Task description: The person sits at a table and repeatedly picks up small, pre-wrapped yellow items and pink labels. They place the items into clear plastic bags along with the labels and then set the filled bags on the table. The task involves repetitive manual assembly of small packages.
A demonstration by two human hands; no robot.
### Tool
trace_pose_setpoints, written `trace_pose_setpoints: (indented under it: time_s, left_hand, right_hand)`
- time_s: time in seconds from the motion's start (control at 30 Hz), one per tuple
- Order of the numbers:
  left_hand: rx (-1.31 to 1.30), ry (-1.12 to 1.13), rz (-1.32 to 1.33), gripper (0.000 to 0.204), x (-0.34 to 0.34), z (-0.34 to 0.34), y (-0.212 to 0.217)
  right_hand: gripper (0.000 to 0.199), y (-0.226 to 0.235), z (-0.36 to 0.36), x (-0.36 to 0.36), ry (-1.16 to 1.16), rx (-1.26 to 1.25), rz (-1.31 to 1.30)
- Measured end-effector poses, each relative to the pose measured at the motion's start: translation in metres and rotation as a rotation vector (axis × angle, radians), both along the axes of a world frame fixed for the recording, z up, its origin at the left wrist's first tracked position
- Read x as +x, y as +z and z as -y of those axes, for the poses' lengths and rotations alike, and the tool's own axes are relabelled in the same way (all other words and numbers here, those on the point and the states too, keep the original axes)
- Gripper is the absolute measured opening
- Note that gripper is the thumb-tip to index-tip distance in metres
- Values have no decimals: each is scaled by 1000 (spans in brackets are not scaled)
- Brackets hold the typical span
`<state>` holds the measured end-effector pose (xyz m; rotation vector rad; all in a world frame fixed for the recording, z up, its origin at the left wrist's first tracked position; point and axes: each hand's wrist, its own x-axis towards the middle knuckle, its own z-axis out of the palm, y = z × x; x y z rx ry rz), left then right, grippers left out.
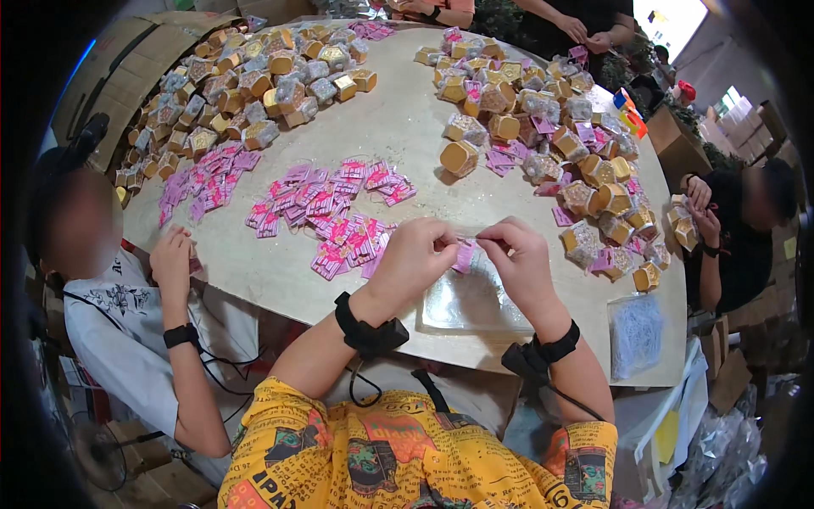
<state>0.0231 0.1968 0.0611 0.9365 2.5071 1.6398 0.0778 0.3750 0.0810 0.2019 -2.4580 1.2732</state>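
In front of me, a small pink tag (464,257) hangs between my two hands, just above the table. My left hand (415,259) is closed in a pinch by the tag's upper left side. With thumb and forefinger together, my right hand (524,263) pinches at its upper right; any thread there is too fine to make out. Beneath my hands lies a clear plastic sheet or bag (441,314). Left of my left hand is a loose pile of pink printed tags (326,204), its near edge close to my wrist.
Gold, gem-shaped boxes in clear wrap form a left heap (254,76) and a right heap (543,110) with pink tags among them. A bundle of pale strings (636,338) lies at the right edge. Co-workers sit left (136,322) and right (738,237); others stand across the table.
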Motion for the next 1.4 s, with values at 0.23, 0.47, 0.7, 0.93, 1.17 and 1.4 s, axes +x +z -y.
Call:
trace_pose_setpoints:
  time_s: [0.23, 0.47, 0.7, 0.93, 1.17, 1.4]
  left_hand:
    - [-70, 59, -146, 18, -1, 3, -8]
    - [-199, -10, -292, 18, -1, 14, -17]
    - [-88, -12, -458, 10, -10, 0, 2]
    - [116, -41, -33, 8, -10, -15, 33]
    - [93, -248, -398, 7, -2, -8, 39]
    - [-193, -247, -928, 27, 19, -10, 64]
  right_hand:
    - [2, -12, -6, -22, -117, 515, -95]
    - [8, -31, -11, -36, 127, 304, 467]
    - [10, 12, -15, -38, 172, -58, 630]
    - [15, 12, -20, -17, 132, -772, 537]
    - [13, 5, -17, 10, 173, -1119, 508]
    - [10, 0, -28, 29, 230, -1012, 465]
